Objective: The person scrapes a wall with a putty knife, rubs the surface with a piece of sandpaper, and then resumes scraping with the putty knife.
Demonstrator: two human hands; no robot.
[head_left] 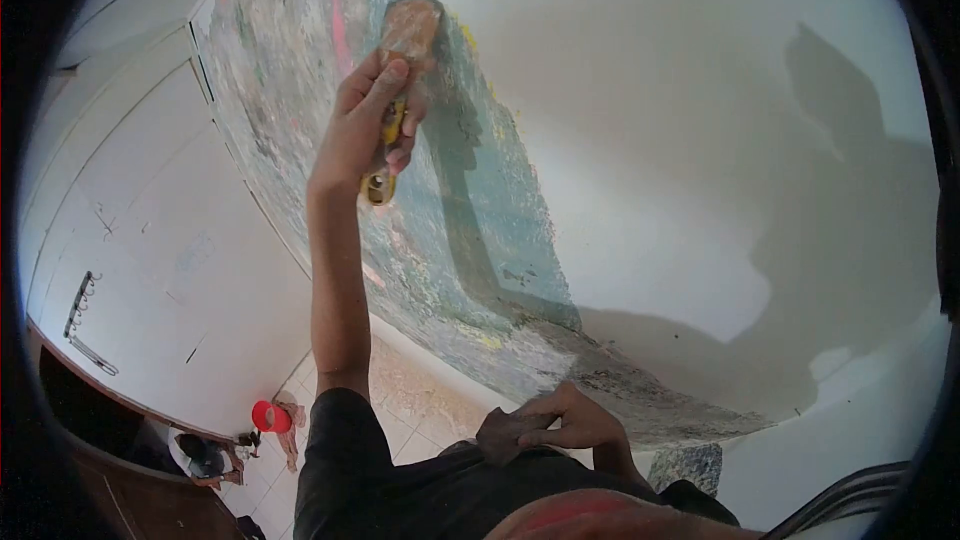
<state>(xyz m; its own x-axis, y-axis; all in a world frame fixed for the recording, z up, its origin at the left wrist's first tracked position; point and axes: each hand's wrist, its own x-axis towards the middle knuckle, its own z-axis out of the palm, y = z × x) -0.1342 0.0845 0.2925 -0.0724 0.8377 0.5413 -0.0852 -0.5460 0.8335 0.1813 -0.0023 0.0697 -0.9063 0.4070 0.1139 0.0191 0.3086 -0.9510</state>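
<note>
My left hand (375, 115), arm stretched up, is wrapped round the yellow handle of a putty knife (411, 25). The knife's wide, dusty blade lies against or very near the wall; contact is hard to tell. Behind it the wall has a patchy area (500, 210) of teal, grey, pink and yellow paint, beside a smooth white area (620, 90). Low in front of my body, my right hand (575, 420) pinches a flat, brownish-grey piece (505, 435) with angular edges. Its exact kind does not show.
At lower left a person (205, 460) is low down near a red bucket (268, 416). A row of hooks (80, 305) hangs on the side wall (170, 220). Pale debris (430, 380) lies along the tiled floor (395, 425). A speckled grey block (688, 465) is at lower right.
</note>
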